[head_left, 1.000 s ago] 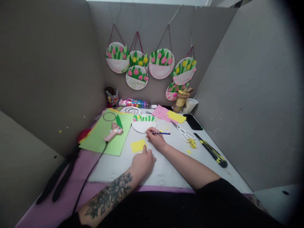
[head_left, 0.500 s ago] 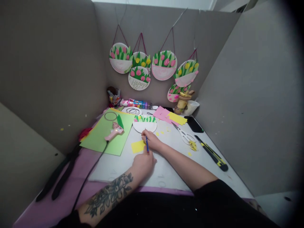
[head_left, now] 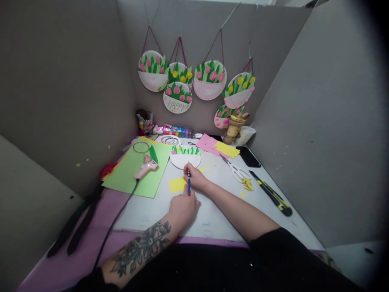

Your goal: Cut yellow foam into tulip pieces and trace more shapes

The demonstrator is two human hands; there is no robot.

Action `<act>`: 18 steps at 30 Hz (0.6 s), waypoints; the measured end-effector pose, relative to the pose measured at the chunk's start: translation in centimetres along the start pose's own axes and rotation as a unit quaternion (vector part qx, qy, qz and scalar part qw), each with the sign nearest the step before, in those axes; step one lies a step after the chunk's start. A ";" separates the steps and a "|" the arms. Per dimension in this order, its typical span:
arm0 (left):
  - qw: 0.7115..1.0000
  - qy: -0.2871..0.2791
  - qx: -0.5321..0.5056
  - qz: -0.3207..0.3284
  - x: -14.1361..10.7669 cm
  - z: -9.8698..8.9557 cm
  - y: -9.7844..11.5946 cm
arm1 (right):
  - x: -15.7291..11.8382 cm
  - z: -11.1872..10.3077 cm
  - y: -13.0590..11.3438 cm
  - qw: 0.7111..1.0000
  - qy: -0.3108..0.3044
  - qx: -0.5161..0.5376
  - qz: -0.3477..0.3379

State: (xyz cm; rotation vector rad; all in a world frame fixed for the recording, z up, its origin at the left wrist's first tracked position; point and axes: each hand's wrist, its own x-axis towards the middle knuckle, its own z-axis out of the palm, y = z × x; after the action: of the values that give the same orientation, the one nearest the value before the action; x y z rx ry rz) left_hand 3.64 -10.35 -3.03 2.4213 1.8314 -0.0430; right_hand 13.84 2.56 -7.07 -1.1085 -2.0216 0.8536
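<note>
My right hand [head_left: 196, 177] pinches a blue pencil [head_left: 189, 184] above the yellow paper piece [head_left: 176, 185]. The pencil's lower tip is hidden by the fingers. Just below, my left hand [head_left: 182, 207] lies flat with its index finger stretched to the edge of that yellow paper, its thumb pointing right. Beyond both hands sits a white paper plate basket [head_left: 184, 161] with green paper leaves [head_left: 185, 150] and a bit of pink along its top. Small yellow scraps [head_left: 207, 168] are scattered right of the right hand.
On the left, a pink glue gun [head_left: 146, 168] rests on green paper sheets [head_left: 146, 190], its cord running forward. To the right lie white scissors [head_left: 238, 171], a yellow-black utility knife [head_left: 273, 196] and a phone [head_left: 249, 157]. Pink paper [head_left: 206, 142] lies behind. Finished plate baskets [head_left: 209, 88] hang on the back wall.
The right hand with the pencil has shifted very slightly. My left hand stays in place on the paper. The whole view has tilted a little.
</note>
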 end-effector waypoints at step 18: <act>1.000 0.001 -0.005 -0.028 0.0 -0.1 -0.5 | -1.2 -1.8 -0.4 0.976 0.066 0.203 0.036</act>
State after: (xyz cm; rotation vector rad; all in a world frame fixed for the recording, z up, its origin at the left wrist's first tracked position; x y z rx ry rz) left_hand 3.17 -10.18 -3.00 2.3635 1.8957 -0.0344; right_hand 15.60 1.71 -6.05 -0.9793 -1.6124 1.1380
